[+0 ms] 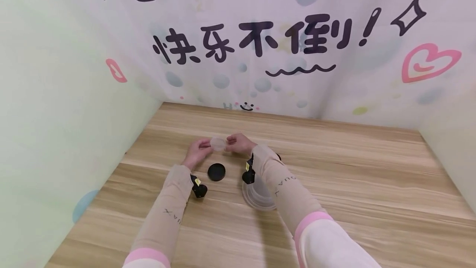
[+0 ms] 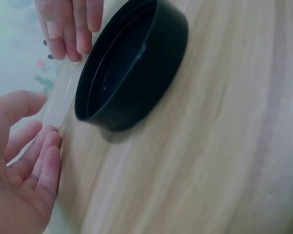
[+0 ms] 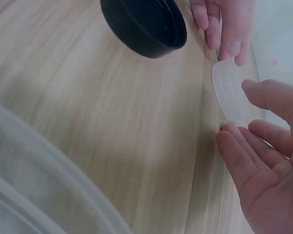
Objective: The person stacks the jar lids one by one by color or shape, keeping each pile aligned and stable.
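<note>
A thin, round, translucent plastic disc (image 1: 218, 144) is between my two hands, beyond the black lid. My left hand (image 1: 197, 152) holds its left edge, thumb and fingers on either side of the rim. From the right, my right hand (image 1: 241, 144) holds the opposite edge in a similar way. Both wrist views show the disc (image 3: 229, 92) edge-on, with the fingertips of each hand at its rim. A black round lid (image 1: 216, 172) lies on the table nearer to me, its hollow side visible in the left wrist view.
A clear round plastic container (image 1: 256, 199) stands below my right forearm, which partly covers it. Something small and black (image 1: 279, 157) shows behind the right sleeve, mostly hidden. The wood-grain table (image 1: 353, 168) meets a printed cloth (image 1: 245, 82) at the back.
</note>
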